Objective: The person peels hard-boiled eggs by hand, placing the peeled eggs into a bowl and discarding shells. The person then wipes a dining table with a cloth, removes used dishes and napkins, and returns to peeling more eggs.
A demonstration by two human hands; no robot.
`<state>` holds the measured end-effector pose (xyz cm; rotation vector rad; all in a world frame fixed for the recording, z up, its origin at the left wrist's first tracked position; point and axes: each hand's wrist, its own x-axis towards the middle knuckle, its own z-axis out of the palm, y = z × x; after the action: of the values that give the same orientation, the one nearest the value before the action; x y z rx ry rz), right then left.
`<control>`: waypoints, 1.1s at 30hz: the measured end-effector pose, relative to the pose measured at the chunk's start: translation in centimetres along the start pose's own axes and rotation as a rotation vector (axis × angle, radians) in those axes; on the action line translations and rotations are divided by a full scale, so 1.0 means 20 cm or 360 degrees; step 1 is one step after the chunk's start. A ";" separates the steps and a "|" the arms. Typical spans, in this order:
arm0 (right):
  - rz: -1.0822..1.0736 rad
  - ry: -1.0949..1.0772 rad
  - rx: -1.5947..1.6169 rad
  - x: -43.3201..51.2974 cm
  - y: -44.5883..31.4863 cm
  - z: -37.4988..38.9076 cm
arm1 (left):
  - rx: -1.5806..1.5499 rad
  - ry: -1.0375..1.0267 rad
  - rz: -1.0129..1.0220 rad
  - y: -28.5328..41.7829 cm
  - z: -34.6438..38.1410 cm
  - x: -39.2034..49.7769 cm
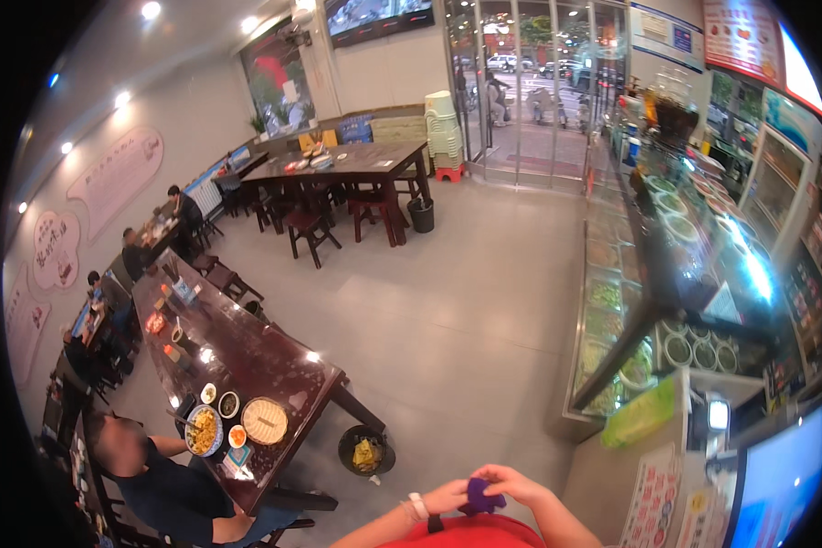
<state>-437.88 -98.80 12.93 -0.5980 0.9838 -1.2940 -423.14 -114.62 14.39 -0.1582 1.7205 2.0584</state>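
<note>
A small bunched purple cloth [481, 496] is held between both hands in front of a red garment at the bottom of the head view. My left hand [452, 494], with a white band at its wrist, grips the cloth from the left side. My right hand [510, 481] has its fingers on the cloth from the top and right. Part of the left fingers is hidden behind the cloth. A dark item shows against the red garment, just below the left hand.
On the left, a seated person [171, 490] is at a dark wooden table [281, 349] with bowls and a woven tray [265, 420]. A bin [365, 452] stands by its leg. Right are a glass food counter [609, 301] and a screen [781, 472]. Glass doors [534, 157] stand beyond.
</note>
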 end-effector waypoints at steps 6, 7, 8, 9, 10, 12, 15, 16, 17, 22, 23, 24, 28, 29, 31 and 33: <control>0.0157 -0.0379 -0.0672 1.25 -0.63 -0.31 | -0.0112 0.0278 0.0257 0.24 -1.16 0.11; 0.0199 -0.0407 -0.0678 1.45 -0.67 -0.36 | -0.0262 0.0298 0.0237 0.22 -1.34 0.15; 0.0219 -0.0387 -0.0632 1.62 -0.69 -0.43 | -0.0336 0.0350 0.0256 0.19 -1.49 0.19; 0.0203 -0.0371 -0.0621 1.82 -0.73 -0.49 | -0.0370 0.0409 0.0303 0.22 -1.68 0.22; 0.0187 -0.0353 -0.0610 2.00 -0.77 -0.54 | -0.0404 0.0464 0.0351 0.26 -1.87 0.25; 0.0197 -0.0063 -0.0587 2.31 -0.88 -0.62 | -0.0250 0.0450 0.0400 0.41 -2.25 0.33; 0.0068 0.0341 -0.0668 2.73 -1.17 -0.75 | -0.0229 0.0221 -0.0050 0.79 -2.88 0.44; 0.0010 0.0448 -0.0706 2.88 -1.24 -0.79 | -0.0297 0.0297 0.0284 0.88 -3.03 0.49; -0.0039 0.0583 -0.0740 3.02 -1.32 -0.86 | -0.0346 0.0300 0.0322 1.06 -3.20 0.52; 0.0053 0.0655 -0.0567 3.83 -1.71 -1.25 | -0.0387 0.0619 0.0419 1.21 -4.13 0.83; 0.0115 0.0555 -0.0505 4.00 -1.77 -1.31 | -0.0328 0.0729 0.0501 1.19 -4.31 0.87; 0.0303 0.0428 -0.0467 4.18 -1.83 -1.39 | -0.0320 0.0834 0.0586 1.19 -4.48 0.91; 0.0327 0.0153 0.0334 4.94 -1.97 -1.56 | -0.0031 0.1140 0.0675 1.34 -5.04 1.02; 0.0184 -0.0208 0.0125 5.23 -2.12 -1.57 | 0.0216 0.1218 0.0701 1.39 -5.19 1.00; 0.0514 -0.0530 0.0106 5.67 -2.25 -1.60 | 0.0327 0.1372 0.0690 1.56 -5.50 0.86; 0.0819 -0.0799 0.0029 6.08 -2.51 -1.55 | 0.0360 0.1380 0.0576 1.67 -5.86 0.70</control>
<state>-492.75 -222.21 7.94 -0.5698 0.6448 -0.6487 -472.12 -227.00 14.29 -0.8173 2.6349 2.1737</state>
